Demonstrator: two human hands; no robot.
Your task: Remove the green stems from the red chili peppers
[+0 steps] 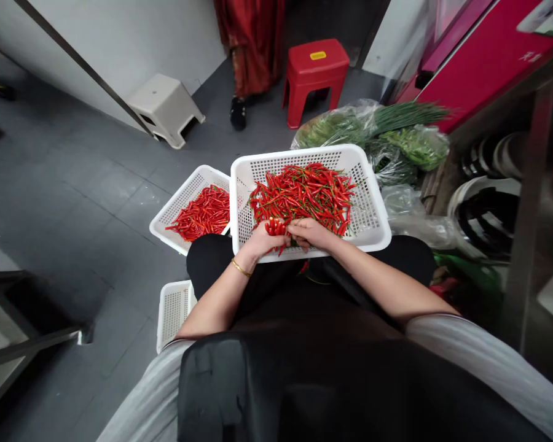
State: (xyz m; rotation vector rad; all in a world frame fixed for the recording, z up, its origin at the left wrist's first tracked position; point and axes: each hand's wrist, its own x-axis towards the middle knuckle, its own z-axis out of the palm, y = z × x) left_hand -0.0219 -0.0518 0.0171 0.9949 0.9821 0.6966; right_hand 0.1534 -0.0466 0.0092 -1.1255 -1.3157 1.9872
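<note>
A white perforated basket (373, 202) rests on my knees, heaped with red chillies with green stems (308, 190). My left hand (260, 240) is closed round a bunch of red chillies (275, 227) at the basket's near edge. My right hand (311, 233) is beside it, fingers curled and pinching at a chilli in the pile. On the floor to the left lies a second white basket (175, 205) holding stemless red chillies (203, 213).
A third white basket (172, 310) sits by my left leg. Bags of green vegetables (387, 132) lie beyond the basket on my knees. A red stool (316, 73), a grey stool (163, 107) and a person's red garment and shoe (251, 49) stand farther back.
</note>
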